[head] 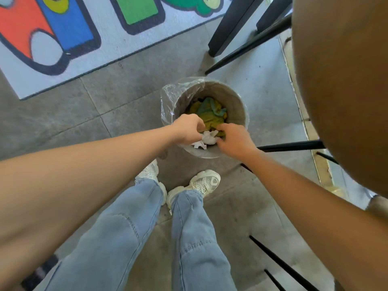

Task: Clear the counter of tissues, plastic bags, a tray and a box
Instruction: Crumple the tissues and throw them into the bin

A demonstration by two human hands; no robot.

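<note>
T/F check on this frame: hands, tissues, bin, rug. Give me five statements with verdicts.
1. Both hands are over the bin. True: the left hand and right hand meet above its near rim.
2. The crumpled white tissues lie on the floor. False: they sit between the two hands, over the bin.
3. The bin has a clear plastic liner. True.
4. The bin is empty. False: yellow-green and teal rubbish lies inside.
5. The bin stands on the colourful rug. False: it stands on grey floor, apart from the rug.
</note>
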